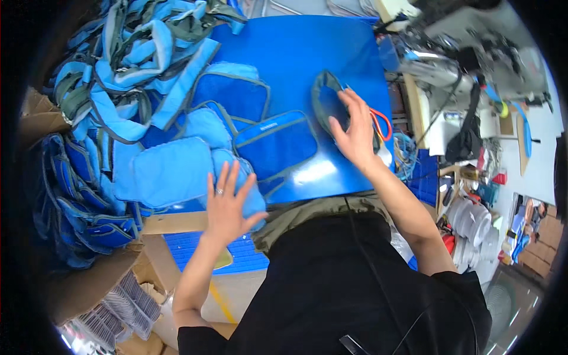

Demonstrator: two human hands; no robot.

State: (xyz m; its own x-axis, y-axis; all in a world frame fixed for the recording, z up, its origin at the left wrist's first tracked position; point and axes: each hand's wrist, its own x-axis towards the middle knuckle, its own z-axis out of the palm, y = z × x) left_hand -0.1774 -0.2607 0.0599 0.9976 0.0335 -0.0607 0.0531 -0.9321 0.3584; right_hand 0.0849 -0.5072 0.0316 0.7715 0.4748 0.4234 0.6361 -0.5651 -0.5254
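My left hand [228, 204] lies with spread fingers on light blue padded fabric pieces [171, 171] at the table's near left. A ring is on one of its fingers. My right hand [356, 130] is over the right part of the table, thumb and fingers apart. Beside and partly under it is a dark green fabric strap [322, 97] bent into a loop; whether the fingers touch it I cannot tell. Red-handled scissors [383, 123] lie just right of this hand, partly hidden. Between my hands sits a dark blue fabric pouch [278, 145] with grey-green edging.
A tangled heap of light blue and dark green straps [130, 71] covers the far left. Several dark blue pouches [89, 201] are stacked at the left, above a cardboard box [112, 272]. A sewing machine [435, 71] stands right of the blue table [302, 47].
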